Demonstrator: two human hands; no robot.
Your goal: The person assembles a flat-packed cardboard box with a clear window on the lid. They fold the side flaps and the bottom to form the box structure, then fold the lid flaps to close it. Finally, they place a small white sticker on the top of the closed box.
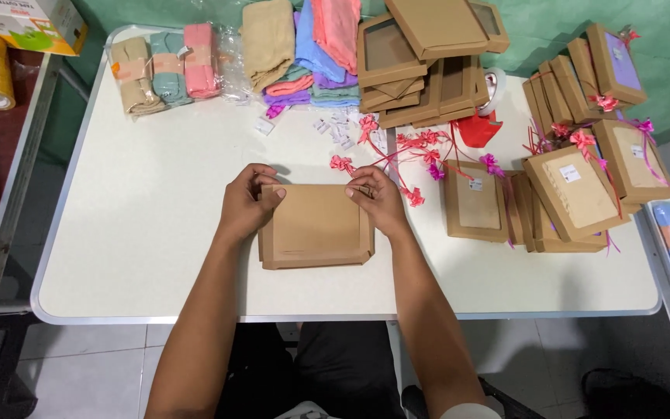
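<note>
Two hands pinched the far corners of a flat brown cardboard box [316, 226].
Its long axis ran between the left hand [246, 203] and right hand [379, 202], fingers clenched on it, each equally near, on the tabletop [133, 233].

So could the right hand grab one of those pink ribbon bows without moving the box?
Probably yes. The right hand rests on the flat brown box, and a pink ribbon bow lies on the table just beyond its fingers, with nothing between them.
</note>
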